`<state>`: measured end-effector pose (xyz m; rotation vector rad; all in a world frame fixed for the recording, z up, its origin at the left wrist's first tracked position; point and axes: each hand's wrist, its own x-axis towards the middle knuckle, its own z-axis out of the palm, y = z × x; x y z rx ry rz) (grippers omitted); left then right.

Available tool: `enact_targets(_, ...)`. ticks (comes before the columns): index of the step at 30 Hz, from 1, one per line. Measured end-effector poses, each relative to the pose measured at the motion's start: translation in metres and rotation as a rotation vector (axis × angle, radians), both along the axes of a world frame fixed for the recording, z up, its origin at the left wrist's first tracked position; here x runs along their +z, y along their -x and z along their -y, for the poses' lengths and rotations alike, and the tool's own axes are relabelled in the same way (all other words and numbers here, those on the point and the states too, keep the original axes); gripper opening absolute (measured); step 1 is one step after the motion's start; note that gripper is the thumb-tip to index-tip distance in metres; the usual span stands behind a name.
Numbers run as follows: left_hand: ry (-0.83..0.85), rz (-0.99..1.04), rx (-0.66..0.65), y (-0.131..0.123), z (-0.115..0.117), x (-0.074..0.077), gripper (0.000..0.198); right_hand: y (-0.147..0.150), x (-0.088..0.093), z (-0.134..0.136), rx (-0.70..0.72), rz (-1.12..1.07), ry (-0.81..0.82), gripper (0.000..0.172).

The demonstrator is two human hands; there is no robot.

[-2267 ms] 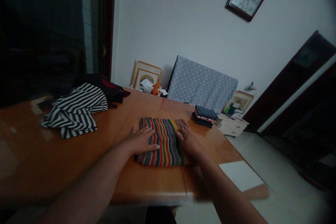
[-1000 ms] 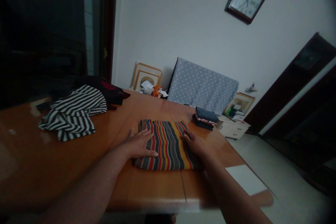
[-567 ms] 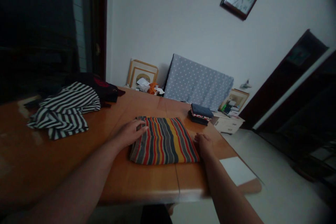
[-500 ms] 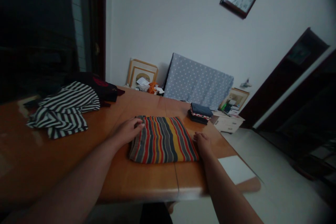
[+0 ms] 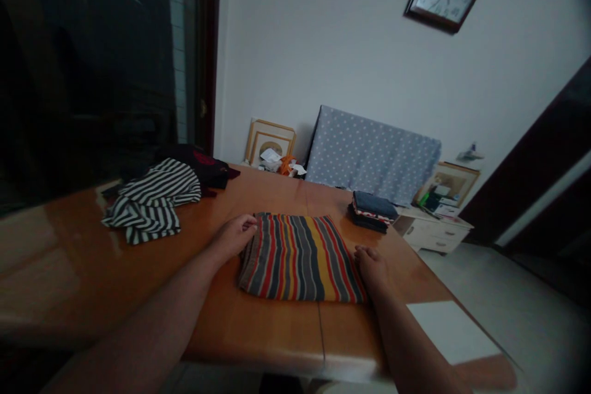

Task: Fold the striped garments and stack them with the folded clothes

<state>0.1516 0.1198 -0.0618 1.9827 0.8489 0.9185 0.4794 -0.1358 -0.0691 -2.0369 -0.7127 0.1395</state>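
Observation:
A folded cloth [image 5: 300,258] with red, yellow, grey and dark stripes lies flat on the wooden table in front of me. At its upper left edge is my left hand [image 5: 236,237], with the thumb and fingers closed on the border of the cloth. My right hand [image 5: 373,268] rests on the table beside the right edge. Its fingers are curled in, and I see nothing in them. The side of this hand lies close against the cloth.
Left on the table [image 5: 221,326] lies a rumpled black-and-white striped garment [image 5: 157,203] against dark clothes [image 5: 203,166]. A small stack of folded clothes [image 5: 372,210] sits at the far right. A white sheet [image 5: 450,329] lies near the right corner. Behind stands a dotted blue-grey cover [image 5: 369,148].
The view has shifted, so everything sits further right and somewhat lower. My left fingers have drawn together at the cloth's edge. The cloth stays flat, with the right hand still beside it.

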Motion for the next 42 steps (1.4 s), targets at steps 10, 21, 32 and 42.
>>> enact_targets(10, -0.016, -0.132, 0.164, 0.001, -0.005, 0.023, 0.026, -0.014, 0.021, -0.023, 0.157, 0.069, 0.054, 0.030)
enact_targets(21, -0.427, -0.596, -0.136, -0.029, 0.001, 0.051, 0.036, -0.013, 0.031, -0.075, 0.440, 0.222, 0.230, 0.020)
enact_targets(32, -0.364, -0.823, -0.226, -0.059, -0.027, 0.071, 0.064, -0.038, 0.064, -0.123, 0.573, 0.530, 0.510, 0.044)
enact_targets(42, -0.192, -1.080, -0.298, -0.084, -0.061, 0.071, 0.099, -0.038, 0.066, -0.173, 0.676, 0.569, 0.859, 0.084)
